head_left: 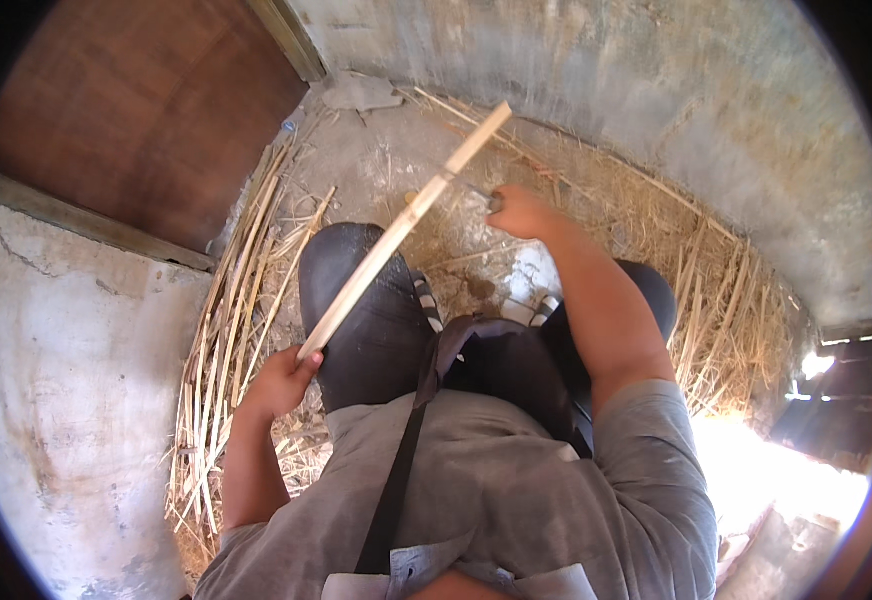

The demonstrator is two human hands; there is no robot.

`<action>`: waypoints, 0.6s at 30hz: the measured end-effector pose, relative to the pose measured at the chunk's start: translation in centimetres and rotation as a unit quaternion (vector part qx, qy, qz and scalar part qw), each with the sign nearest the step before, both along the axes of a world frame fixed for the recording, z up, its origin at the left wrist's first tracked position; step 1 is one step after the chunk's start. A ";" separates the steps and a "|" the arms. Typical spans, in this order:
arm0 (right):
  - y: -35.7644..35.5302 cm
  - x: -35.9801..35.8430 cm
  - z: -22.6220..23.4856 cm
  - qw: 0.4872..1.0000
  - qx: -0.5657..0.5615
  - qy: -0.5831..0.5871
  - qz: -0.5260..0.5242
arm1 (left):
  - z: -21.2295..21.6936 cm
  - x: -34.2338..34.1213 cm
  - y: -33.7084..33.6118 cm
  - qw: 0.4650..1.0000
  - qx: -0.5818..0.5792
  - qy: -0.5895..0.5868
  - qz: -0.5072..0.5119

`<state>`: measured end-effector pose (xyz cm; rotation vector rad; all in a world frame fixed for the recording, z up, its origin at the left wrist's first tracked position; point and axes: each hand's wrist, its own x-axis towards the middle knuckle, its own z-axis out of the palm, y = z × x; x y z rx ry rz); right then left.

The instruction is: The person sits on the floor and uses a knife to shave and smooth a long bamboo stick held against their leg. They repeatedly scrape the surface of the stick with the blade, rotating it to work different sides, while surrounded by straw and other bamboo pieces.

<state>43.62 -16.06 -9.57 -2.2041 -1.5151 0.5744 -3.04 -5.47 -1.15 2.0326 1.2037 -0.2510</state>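
A long, pale split-bamboo strip slants up and to the right across my left knee. My left hand is closed round its near end, thumb on top. To the right of the strip, my right hand is wrapped round the handle of a knife. The thin blade points left and meets the strip, or lies right by it, in its upper part; motion smears the blade, so I cannot tell how deep it sits. My fingers hide most of the handle.
Long split strips lie piled along the left wall. Straw-like shavings and strips heap up on the right. Cracked plaster walls close in the corner, with a brown door panel at the upper left. A flat stone lies at the back.
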 end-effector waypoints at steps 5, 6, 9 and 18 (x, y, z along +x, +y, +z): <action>-0.7 -0.8 0.7 0.998 0.049 -0.030 -0.010 | 0.5 0.1 -0.2 0.999 -0.029 0.002 0.027; -0.3 -2.4 2.1 0.999 0.020 -0.021 0.018 | 0.4 0.1 -0.3 0.998 -0.048 0.004 0.039; -0.4 -6.7 6.2 0.992 -0.047 -0.055 0.101 | 0.5 0.3 -1.0 1.000 0.008 0.008 0.022; -1.5 3.9 0.2 0.985 -0.031 0.092 -0.141 | 1.1 0.1 -0.4 0.998 0.059 0.009 -0.021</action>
